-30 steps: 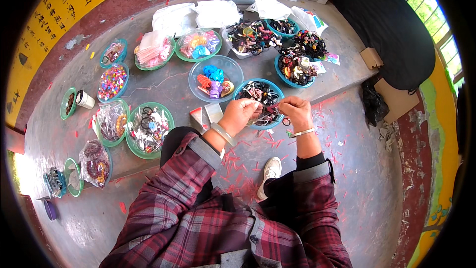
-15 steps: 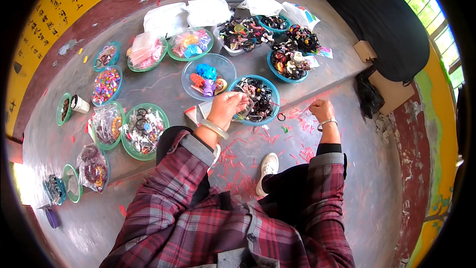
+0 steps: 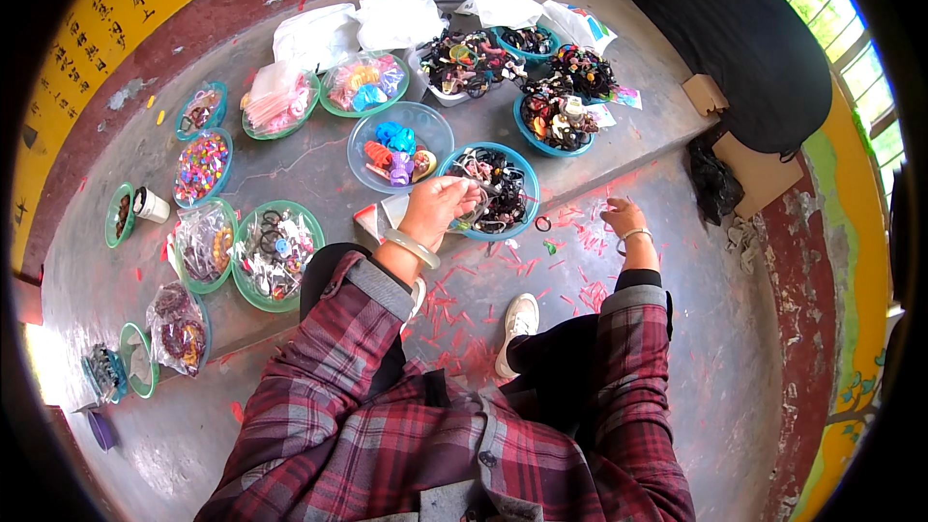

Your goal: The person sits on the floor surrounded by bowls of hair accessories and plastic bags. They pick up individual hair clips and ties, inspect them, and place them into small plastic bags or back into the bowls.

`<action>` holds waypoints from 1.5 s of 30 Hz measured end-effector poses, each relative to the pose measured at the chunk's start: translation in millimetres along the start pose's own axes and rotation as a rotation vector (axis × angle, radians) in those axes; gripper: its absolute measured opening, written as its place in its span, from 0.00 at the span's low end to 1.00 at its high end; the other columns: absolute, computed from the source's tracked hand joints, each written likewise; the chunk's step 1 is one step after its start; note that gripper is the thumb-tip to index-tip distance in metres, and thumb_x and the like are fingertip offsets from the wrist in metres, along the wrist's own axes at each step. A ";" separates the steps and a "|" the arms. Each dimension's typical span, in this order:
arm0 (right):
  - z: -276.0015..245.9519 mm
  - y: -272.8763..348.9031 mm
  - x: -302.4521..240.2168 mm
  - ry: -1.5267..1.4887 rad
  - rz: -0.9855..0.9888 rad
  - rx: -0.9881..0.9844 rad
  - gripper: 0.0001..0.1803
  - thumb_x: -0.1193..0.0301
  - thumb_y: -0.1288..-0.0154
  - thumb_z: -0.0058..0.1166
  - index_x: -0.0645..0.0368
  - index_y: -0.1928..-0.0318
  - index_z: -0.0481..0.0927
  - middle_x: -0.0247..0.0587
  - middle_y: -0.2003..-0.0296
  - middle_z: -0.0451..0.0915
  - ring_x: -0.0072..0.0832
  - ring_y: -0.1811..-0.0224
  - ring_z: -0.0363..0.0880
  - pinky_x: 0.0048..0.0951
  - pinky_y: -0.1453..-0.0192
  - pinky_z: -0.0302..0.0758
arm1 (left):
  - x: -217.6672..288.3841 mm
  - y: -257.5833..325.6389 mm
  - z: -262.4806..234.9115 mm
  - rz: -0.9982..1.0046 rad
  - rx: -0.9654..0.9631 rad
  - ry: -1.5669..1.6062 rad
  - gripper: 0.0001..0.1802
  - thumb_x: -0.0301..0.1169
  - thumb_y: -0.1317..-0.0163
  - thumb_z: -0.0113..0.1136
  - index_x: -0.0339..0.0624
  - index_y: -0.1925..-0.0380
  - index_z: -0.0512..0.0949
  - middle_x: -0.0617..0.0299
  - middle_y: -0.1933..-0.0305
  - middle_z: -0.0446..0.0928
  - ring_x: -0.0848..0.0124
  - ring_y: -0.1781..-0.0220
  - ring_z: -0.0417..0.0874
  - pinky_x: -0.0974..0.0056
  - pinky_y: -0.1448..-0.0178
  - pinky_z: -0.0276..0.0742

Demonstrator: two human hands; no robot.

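Left hand [image 3: 440, 208] hovers at the near rim of the blue-rimmed bowl [image 3: 493, 188]; its grip is narrow, pinched on a small dark item too small to identify. The bowl is round, shallow plastic, filled with tangled dark hair ties. Right hand [image 3: 623, 217] sits right of that bowl, low over the floor, fingers loosely curled; whether it holds anything cannot be told. A clear round bowl [image 3: 398, 147] of bright plastic clips stands just left of the blue-rimmed bowl; green-rimmed dishes [image 3: 275, 253] with bagged trinkets lie further left. The surface is a raised grey concrete ledge [image 3: 290, 169], rough and stained. The floor before the bowl is littered with red paper scraps [image 3: 464, 304]. Behind the bowl, a dark red wall base under a yellow band.
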State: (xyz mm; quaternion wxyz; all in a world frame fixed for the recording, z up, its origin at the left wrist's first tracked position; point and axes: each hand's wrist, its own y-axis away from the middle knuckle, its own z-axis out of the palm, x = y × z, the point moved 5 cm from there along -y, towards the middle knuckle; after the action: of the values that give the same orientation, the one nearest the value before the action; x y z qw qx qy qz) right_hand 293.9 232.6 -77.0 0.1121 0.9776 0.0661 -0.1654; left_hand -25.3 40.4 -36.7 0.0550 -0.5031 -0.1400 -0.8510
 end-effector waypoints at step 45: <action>-44.0 34.6 -17.1 -0.899 0.247 0.139 0.18 0.57 0.43 0.48 0.59 0.64 0.81 0.43 0.60 0.78 0.31 0.55 0.73 0.27 0.49 0.66 | -7.0 -2.0 2.4 0.012 -0.054 -0.084 0.12 0.31 0.38 0.48 0.31 0.63 0.73 0.57 0.63 0.76 0.72 0.63 0.78 0.70 0.57 0.74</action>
State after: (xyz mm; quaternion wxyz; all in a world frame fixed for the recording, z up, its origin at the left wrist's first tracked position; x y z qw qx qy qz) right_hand 297.3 208.3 -24.0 0.0827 0.8147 -0.1169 -0.5619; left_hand -20.3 42.7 -42.1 0.0405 -0.5406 -0.1164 -0.8322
